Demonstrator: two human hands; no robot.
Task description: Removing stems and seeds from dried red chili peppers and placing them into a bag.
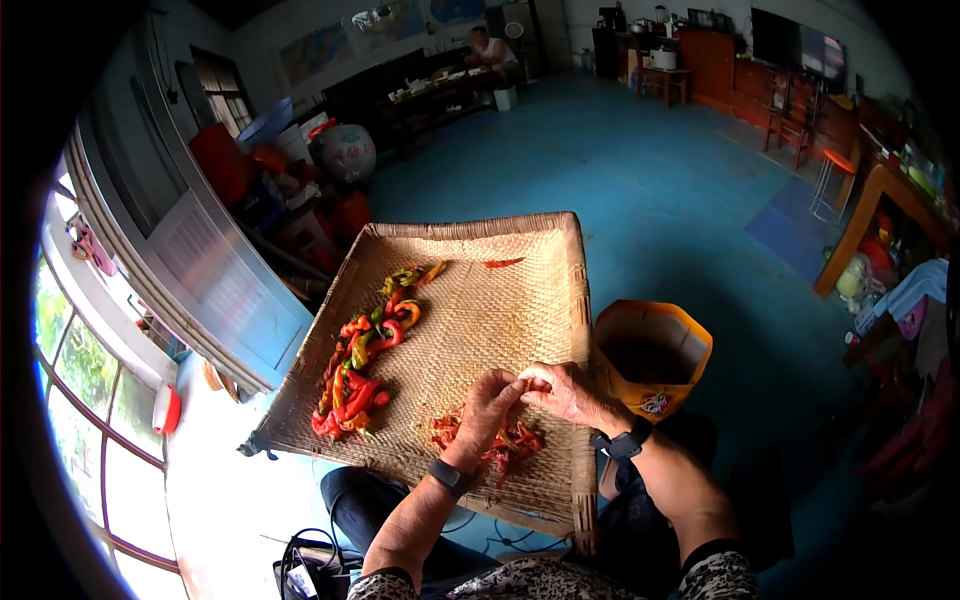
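A square woven bamboo tray (490, 320) with a raised rim lies before me, over my knees. Along its left side runs a heap of red, orange and green chili peppers (358, 395). Wrinkled, darker red peppers (520, 440) form a smaller pile near the front, partly behind my left wrist. One thin red pepper (504, 263) lies apart at the far side. My left hand (487, 405) and my right hand (565, 394) meet fingertip to fingertip above the small pile. Both are closed in a pinch; what sits between the fingers is too small to make out.
An open yellow container (655, 395) with a dark inside stands just right of the tray. Left are a door panel (235, 285) and a red basin (167, 409). A person (493, 55) sits far back by a cluttered table. A wooden table (865, 215) stands at right.
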